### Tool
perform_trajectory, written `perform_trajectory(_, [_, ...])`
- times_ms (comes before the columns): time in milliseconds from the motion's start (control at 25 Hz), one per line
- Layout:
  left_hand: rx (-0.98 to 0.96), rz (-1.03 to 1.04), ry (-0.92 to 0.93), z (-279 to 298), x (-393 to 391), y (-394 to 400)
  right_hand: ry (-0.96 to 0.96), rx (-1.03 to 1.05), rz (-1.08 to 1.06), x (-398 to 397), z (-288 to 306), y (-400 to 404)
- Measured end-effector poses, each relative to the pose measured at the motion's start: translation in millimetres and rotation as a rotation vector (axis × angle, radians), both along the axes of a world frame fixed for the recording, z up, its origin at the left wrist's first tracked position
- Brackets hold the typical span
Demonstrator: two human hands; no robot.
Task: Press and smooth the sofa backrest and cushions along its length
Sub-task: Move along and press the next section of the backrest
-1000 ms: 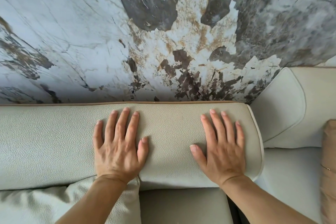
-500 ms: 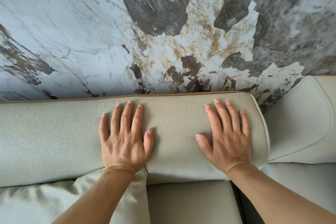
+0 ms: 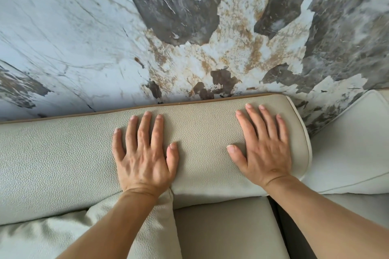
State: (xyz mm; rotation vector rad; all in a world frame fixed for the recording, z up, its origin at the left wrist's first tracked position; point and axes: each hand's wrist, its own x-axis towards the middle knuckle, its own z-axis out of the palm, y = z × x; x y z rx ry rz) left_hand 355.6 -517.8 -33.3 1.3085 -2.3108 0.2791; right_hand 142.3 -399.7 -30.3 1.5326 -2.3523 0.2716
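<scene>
Right now both hands lie flat, palms down, on the top of the pale grey-beige sofa backrest (image 3: 200, 132), which runs across the middle of the frame from the left edge to a rounded end at centre right. The left hand (image 3: 145, 157) sits near the middle of the frame, fingers spread and pointing toward the wall, thumb out to the right; its grip is open, holding nothing, just pressed on the pebbled leather. The right hand (image 3: 263, 149) rests near the backrest's rounded end, just inside the piped edge, also open and flat with fingers fanned. The two hands are apart, with a bare stretch of leather between them.

A thin brown trim (image 3: 105, 111) lines the back edge of the backrest where it meets the marble-patterned wall (image 3: 147, 27) filling the upper half of the frame. Below the left wrist, a loose cushion (image 3: 147, 227) leans against the backrest at lower left. A smooth seat cushion (image 3: 227, 229) lies at lower centre. At the right edge, a second, lighter sofa section (image 3: 347, 153) stands beside the backrest's end.
</scene>
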Motion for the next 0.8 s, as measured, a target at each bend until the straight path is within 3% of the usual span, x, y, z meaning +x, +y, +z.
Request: perform_trajectory(800, [0.067,-0.004,-0.033,0.9,-3.0,-3.7,0.023,-0.077,0.040,-6.9,-11.0,-8.2])
